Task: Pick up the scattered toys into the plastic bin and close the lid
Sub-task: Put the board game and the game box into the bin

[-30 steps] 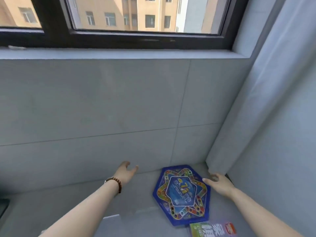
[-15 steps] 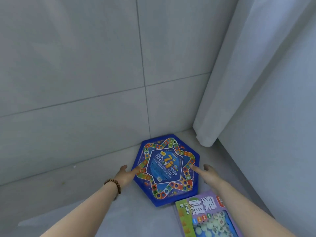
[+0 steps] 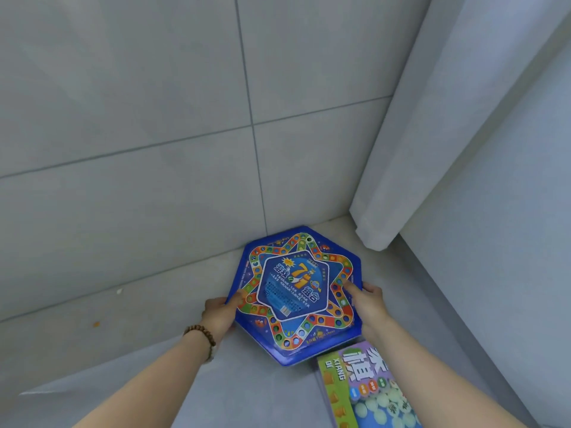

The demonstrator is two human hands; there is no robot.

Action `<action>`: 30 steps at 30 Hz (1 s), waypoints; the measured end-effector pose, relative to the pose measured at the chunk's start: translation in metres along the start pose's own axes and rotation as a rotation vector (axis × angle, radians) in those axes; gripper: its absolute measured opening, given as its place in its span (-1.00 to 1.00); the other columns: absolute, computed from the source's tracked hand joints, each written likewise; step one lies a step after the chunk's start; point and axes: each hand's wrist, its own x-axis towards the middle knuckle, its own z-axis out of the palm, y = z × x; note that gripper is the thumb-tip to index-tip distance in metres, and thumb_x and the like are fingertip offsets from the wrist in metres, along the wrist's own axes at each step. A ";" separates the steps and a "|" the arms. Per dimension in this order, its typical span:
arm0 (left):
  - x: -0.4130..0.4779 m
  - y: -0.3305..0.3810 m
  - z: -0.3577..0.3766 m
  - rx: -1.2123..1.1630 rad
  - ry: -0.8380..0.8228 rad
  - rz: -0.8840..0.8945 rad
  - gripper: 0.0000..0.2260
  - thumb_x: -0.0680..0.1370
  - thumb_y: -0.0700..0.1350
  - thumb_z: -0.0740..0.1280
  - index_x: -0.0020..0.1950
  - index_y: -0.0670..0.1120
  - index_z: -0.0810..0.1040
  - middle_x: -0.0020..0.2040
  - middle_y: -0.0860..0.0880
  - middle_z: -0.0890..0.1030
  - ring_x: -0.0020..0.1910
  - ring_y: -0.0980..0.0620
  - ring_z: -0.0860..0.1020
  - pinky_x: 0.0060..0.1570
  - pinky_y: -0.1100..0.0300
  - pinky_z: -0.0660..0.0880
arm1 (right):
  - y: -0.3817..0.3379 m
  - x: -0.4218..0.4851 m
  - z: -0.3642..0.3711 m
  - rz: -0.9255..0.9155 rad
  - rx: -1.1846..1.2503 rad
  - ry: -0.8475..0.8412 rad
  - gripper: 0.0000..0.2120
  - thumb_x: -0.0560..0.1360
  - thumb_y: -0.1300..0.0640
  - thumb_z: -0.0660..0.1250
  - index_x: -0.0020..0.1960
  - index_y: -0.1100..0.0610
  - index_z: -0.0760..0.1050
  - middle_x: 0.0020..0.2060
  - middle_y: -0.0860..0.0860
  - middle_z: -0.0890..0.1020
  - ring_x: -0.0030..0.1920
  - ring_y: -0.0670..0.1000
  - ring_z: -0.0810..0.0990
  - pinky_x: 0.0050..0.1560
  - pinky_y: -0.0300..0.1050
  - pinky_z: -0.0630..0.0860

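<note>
A blue hexagonal board game box (image 3: 295,291) with a coloured star track lies in the corner of the floor by the tiled wall. My left hand (image 3: 221,315), a bead bracelet on its wrist, grips the box's left edge with the thumb on top. My right hand (image 3: 367,302) grips the right edge the same way. A green and purple chess game box (image 3: 367,387) lies on the floor just in front of the blue box, at the bottom right. No plastic bin or lid is in view.
A white curtain (image 3: 432,134) hangs down to the floor at the right, just behind the blue box. Grey wall tiles (image 3: 139,149) close the corner at the back. A small orange speck (image 3: 96,324) lies on the floor at the left.
The view tipped down from the window to the floor corner. Both hands reached forward and closed on the two sides of the blue hexagonal box.
</note>
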 end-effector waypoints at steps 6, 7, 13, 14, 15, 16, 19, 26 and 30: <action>-0.034 0.017 -0.033 0.043 0.065 0.090 -0.69 0.49 0.02 0.37 0.07 -0.17 0.44 -0.04 -0.14 0.62 -0.06 -0.12 0.61 -0.02 0.00 0.57 | -0.005 -0.043 0.023 -0.117 -0.048 0.028 -0.58 0.44 0.09 0.43 0.18 0.06 0.28 -0.09 0.05 0.59 -0.23 0.08 0.65 -0.29 -0.07 0.60; -0.043 0.023 -0.041 0.028 0.047 0.111 -0.68 0.49 0.02 0.37 0.09 -0.17 0.47 -0.04 -0.14 0.63 -0.07 -0.12 0.62 -0.04 0.00 0.58 | -0.005 -0.054 0.027 -0.135 -0.048 0.019 -0.60 0.44 0.08 0.42 0.17 0.06 0.30 -0.07 0.05 0.60 -0.21 0.08 0.65 -0.26 -0.05 0.60; -0.118 0.055 -0.104 -0.099 0.048 0.114 -0.65 0.44 0.10 0.41 -0.02 -0.16 0.47 -0.15 -0.14 0.64 -0.20 -0.09 0.62 -0.20 0.06 0.58 | -0.036 -0.150 0.043 -0.271 -0.032 -0.085 -0.66 0.45 0.08 0.42 0.11 0.01 0.32 -0.02 0.07 0.63 -0.19 0.08 0.67 -0.32 -0.10 0.59; -0.133 0.058 -0.116 -0.139 0.068 0.123 -0.65 0.42 0.10 0.42 -0.05 -0.15 0.47 -0.16 -0.14 0.64 -0.21 -0.10 0.62 -0.21 0.06 0.57 | -0.044 -0.171 0.048 -0.294 -0.034 -0.105 -0.64 0.45 0.07 0.42 0.12 -0.01 0.30 -0.01 0.07 0.63 -0.18 0.09 0.67 -0.29 -0.08 0.61; -0.150 0.062 -0.128 -0.185 0.091 0.138 -0.66 0.42 0.09 0.43 -0.07 -0.15 0.47 -0.17 -0.14 0.64 -0.22 -0.10 0.62 -0.23 0.07 0.57 | -0.052 -0.190 0.053 -0.323 -0.041 -0.129 -0.64 0.45 0.07 0.42 0.12 -0.02 0.28 -0.01 0.07 0.64 -0.18 0.09 0.68 -0.27 -0.07 0.61; -0.168 0.065 -0.142 -0.222 0.107 0.156 -0.67 0.42 0.08 0.43 -0.09 -0.16 0.48 -0.19 -0.14 0.63 -0.23 -0.10 0.61 -0.25 0.08 0.56 | -0.060 -0.213 0.059 -0.347 -0.047 -0.158 -0.63 0.46 0.06 0.41 0.13 -0.02 0.28 -0.04 0.06 0.65 -0.19 0.08 0.68 -0.28 -0.07 0.61; -0.218 0.070 -0.195 -0.298 0.176 0.232 -0.67 0.35 0.07 0.52 -0.19 -0.15 0.51 -0.33 -0.07 0.63 -0.29 -0.08 0.59 -0.23 0.10 0.55 | -0.079 -0.277 0.084 -0.404 -0.066 -0.283 -0.66 0.48 0.07 0.39 0.15 0.01 0.31 -0.14 0.04 0.66 -0.24 0.06 0.68 -0.30 -0.08 0.61; -0.322 0.040 -0.368 -0.502 0.352 0.368 -0.68 0.36 0.11 0.50 -0.16 -0.12 0.57 -0.24 -0.06 0.64 -0.29 -0.02 0.61 -0.31 0.17 0.54 | -0.078 -0.425 0.186 -0.398 -0.242 -0.638 -0.63 0.50 0.03 0.35 0.23 0.18 0.46 -0.04 0.11 0.70 -0.08 0.12 0.69 -0.07 -0.01 0.62; -0.357 -0.009 -0.472 -0.659 0.477 0.385 -0.63 0.32 0.10 0.52 -0.12 -0.17 0.59 -0.26 -0.10 0.69 -0.21 -0.11 0.66 -0.11 0.01 0.61 | -0.035 -0.497 0.258 -0.396 -0.525 -0.871 -0.70 0.52 0.05 0.33 0.19 0.16 0.47 -0.03 0.06 0.67 -0.20 0.03 0.66 -0.32 -0.18 0.57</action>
